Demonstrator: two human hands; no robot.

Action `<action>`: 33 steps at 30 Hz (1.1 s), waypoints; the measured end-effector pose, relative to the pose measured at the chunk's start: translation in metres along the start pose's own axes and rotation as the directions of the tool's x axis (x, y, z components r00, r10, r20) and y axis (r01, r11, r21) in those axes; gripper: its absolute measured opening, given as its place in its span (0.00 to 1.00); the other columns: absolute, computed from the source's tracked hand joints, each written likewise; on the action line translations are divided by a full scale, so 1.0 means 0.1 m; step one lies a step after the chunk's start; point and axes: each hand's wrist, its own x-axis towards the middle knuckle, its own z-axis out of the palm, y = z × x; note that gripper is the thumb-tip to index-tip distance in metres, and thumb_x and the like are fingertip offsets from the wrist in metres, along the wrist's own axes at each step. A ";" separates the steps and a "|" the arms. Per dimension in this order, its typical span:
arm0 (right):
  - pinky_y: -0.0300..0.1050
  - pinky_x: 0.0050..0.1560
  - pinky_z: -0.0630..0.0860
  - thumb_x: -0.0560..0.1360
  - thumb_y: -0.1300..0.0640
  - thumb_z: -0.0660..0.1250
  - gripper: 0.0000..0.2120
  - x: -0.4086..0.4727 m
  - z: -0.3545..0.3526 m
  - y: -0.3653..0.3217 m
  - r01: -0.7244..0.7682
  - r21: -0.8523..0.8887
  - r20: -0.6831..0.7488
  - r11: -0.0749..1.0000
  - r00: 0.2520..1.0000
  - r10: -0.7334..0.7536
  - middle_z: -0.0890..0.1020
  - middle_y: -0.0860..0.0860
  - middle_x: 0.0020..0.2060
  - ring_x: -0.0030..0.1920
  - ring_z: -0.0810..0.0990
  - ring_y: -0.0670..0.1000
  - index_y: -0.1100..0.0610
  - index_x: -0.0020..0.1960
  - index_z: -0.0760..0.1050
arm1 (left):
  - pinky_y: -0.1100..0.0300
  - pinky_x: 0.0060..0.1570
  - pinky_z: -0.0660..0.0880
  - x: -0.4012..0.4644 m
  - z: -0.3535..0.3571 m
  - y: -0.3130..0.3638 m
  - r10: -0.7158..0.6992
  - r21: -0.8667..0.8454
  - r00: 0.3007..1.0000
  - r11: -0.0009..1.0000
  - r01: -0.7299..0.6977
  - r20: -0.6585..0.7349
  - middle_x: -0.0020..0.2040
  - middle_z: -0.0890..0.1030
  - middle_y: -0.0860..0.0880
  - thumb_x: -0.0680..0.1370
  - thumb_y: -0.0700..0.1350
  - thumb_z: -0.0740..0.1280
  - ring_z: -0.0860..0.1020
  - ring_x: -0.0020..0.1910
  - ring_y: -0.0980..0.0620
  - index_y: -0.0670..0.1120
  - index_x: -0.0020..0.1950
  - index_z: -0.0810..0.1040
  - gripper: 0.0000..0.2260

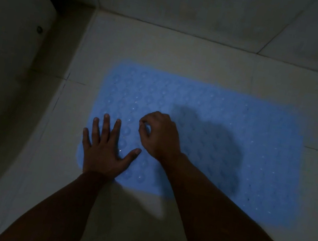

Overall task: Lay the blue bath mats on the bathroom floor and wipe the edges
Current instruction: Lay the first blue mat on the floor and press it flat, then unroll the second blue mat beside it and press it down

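Fingers (pixel 106 126) spread on blue mat (pixel 224 142), right hand (pixel 159 135) curled, fingertips hidden

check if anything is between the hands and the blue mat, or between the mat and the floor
Nothing visible is. The left hand lies flat on the blue mat; the right hand rests curled on it. The mat lies flat on the floor tiles.

A blue bath mat (pixel 225 136), rectangular and covered in rows of small round bumps, lies flat on pale floor tiles across the middle and right of the dim frame.
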 end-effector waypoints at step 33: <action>0.57 0.66 0.73 0.78 0.46 0.65 0.30 -0.31 -5.84 3.76 -0.687 0.013 -0.586 0.727 0.584 0.562 0.71 0.61 0.70 0.69 0.72 0.63 0.58 0.75 0.62 | 0.46 0.67 0.69 1.42 -1.52 6.90 0.843 0.329 0.511 0.536 -0.778 -0.165 0.75 0.70 0.49 0.79 0.61 0.62 0.63 0.77 0.43 0.52 0.77 0.67 0.28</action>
